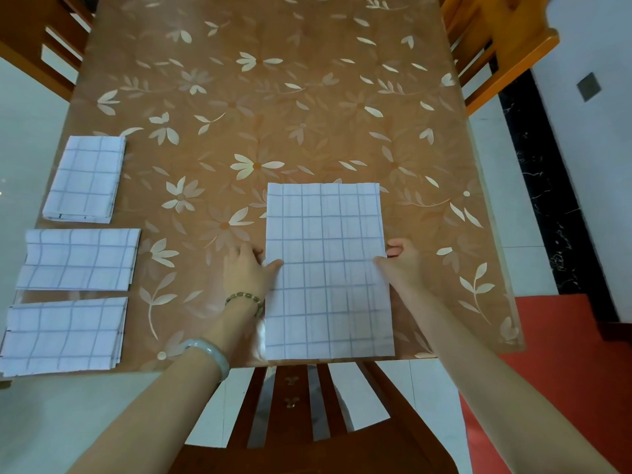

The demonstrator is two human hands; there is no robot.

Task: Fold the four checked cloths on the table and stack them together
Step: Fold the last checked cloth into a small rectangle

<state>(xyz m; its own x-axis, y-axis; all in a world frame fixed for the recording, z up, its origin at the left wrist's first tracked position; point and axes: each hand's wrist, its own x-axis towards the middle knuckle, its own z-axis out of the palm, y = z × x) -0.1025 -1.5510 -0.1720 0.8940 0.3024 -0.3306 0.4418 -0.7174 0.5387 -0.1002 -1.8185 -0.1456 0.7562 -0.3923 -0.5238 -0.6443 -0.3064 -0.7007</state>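
Observation:
A white cloth with a grey check (326, 254) lies flat as a tall rectangle near the table's front edge, right of centre. My left hand (248, 270) pinches its left edge at mid-height, thumb on top. At the same height my right hand (402, 261) pinches the right edge. Three folded checked cloths lie apart in a column along the left edge of the table: a far one (85, 179), a middle one (78, 260) and a near one (63, 336).
The table (273, 107) wears a brown cover with a pale flower print. A dark wooden chair back (307, 405) stands right below the front edge. Orange wooden chairs stand at the far left (37, 35) and far right (496, 39).

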